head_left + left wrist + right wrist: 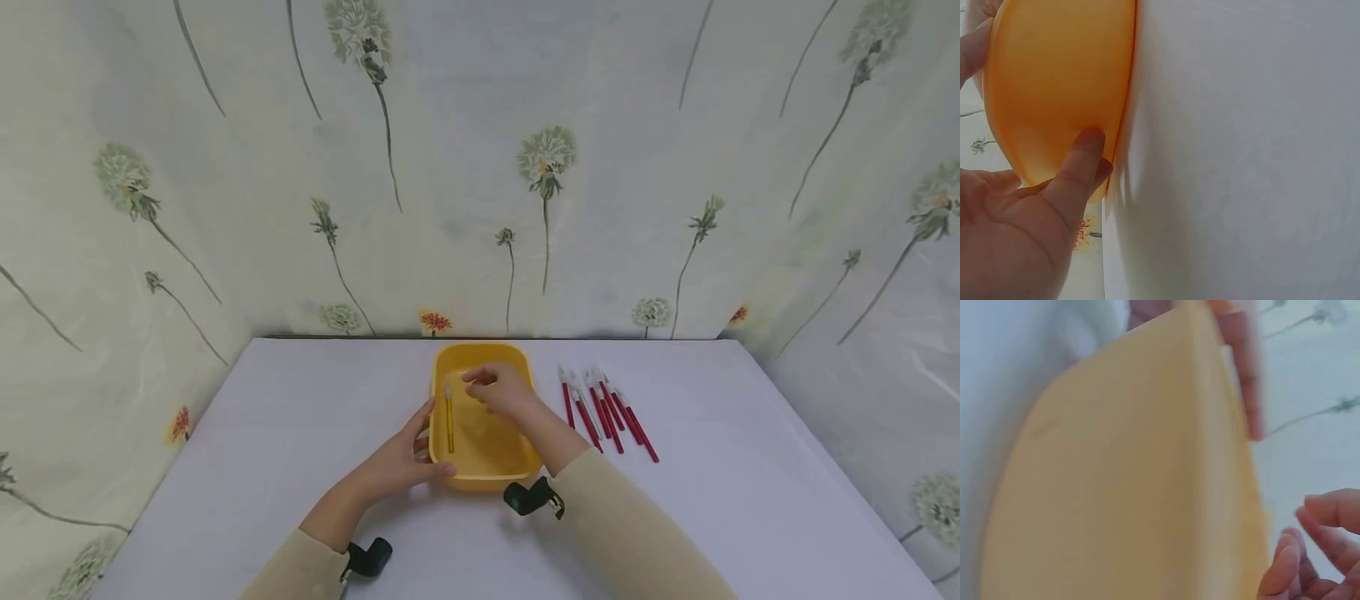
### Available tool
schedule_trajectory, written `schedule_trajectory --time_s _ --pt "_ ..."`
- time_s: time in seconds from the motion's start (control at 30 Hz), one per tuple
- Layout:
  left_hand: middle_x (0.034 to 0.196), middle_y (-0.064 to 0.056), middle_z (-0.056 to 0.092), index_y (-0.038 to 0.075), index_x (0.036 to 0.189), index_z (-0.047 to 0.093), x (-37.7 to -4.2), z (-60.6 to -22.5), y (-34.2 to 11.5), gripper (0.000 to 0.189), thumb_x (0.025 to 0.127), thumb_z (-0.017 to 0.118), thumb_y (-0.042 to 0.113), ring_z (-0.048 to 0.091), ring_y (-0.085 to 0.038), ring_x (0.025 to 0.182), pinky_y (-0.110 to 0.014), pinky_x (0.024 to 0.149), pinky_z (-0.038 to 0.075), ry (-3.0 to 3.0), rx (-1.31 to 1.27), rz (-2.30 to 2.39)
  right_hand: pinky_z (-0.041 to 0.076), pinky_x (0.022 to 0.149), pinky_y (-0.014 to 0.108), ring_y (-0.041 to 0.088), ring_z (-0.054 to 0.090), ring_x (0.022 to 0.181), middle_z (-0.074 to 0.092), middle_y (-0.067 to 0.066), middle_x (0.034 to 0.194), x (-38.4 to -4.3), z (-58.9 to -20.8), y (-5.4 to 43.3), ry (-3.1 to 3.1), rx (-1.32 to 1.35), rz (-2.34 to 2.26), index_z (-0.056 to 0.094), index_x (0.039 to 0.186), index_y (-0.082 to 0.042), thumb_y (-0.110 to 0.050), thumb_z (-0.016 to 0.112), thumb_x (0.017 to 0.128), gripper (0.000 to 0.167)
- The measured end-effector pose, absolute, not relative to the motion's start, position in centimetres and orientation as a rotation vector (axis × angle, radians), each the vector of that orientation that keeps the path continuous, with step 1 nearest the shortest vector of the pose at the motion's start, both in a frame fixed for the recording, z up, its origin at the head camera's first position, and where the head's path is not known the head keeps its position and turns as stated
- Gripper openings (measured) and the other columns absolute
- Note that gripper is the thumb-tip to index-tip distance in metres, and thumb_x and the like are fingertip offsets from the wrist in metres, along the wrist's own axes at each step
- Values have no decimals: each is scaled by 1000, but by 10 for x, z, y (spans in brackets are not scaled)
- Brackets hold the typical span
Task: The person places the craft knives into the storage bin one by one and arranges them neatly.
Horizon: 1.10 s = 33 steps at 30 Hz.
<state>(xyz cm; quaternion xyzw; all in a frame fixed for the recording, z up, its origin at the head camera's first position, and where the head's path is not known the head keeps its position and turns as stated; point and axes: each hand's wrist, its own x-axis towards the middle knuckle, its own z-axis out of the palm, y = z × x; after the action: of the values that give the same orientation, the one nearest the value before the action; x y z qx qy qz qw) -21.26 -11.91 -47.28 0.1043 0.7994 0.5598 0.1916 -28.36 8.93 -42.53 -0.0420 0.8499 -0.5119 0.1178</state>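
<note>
A yellow plastic tray (487, 482) stands on the table. My left hand (401, 458) grips its left side, the thumb at the near corner of the rim and the fingers along the outer wall. In the left wrist view, the fingertips press on the tray's wall (1063, 75). Inside, along the left wall, lies one slim yellow paintbrush (449, 421), its pale tip pointing away. Over the tray is my right hand (506, 392), with loosely bent fingers and nothing between them. The right wrist view shows its thumb and fingertips (1282, 569) apart beside the tray rim.
Several red-handled paintbrushes (611, 417) with pale tips lie loosely grouped on the white table (720, 500), right of the tray. A flower-printed cloth (465, 167) rises behind the table's far edge. Each wrist carries a small black camera (367, 557).
</note>
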Motion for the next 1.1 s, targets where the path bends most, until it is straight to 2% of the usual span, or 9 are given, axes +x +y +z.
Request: schedule_trajectory --time_s 0.23,0.53,0.73,0.97,1.1 --pt "165 -11 20 30 162 7 -212 -473 -119 111 82 83 37 37 -34 144 -51 110 41 2258 292 1558 58 78 35 26 62 94 67 6 107 -273 -405 104 2560 -172 -1446 73 113 -13 -19 70 95 19" --pt "165 -12 20 26 163 6 -212 -472 -120 111 83 83 35 37 -33 144 -50 111 39 2255 303 1564 57 79 34 27 62 96 67 4 111 -261 -388 123 2607 -240 -1393 71 118 -13 -22 69 96 23" --pt "164 -11 22 27 162 7 -212 -473 -119 112 81 84 38 38 -34 143 -52 110 40 2280 285 1534 57 78 33 34 61 101 66 6 113 -257 -385 139 2620 -225 -1409 71 118 -12 -22 69 96 24" --pt "164 -11 23 27 162 7 -211 -471 -119 113 81 84 37 38 -34 143 -53 110 40 2301 277 1519 57 81 35 25 62 99 68 6 115 -253 -381 162 2678 -209 -1375 70 122 -13 -24 67 97 27" --pt "164 -11 23 26 163 7 -211 -470 -119 113 81 84 37 39 -33 143 -51 109 41 2291 284 1531 57 83 36 27 61 102 67 5 117 -250 -378 176 2677 -170 -1372 68 124 -16 -28 66 98 29"
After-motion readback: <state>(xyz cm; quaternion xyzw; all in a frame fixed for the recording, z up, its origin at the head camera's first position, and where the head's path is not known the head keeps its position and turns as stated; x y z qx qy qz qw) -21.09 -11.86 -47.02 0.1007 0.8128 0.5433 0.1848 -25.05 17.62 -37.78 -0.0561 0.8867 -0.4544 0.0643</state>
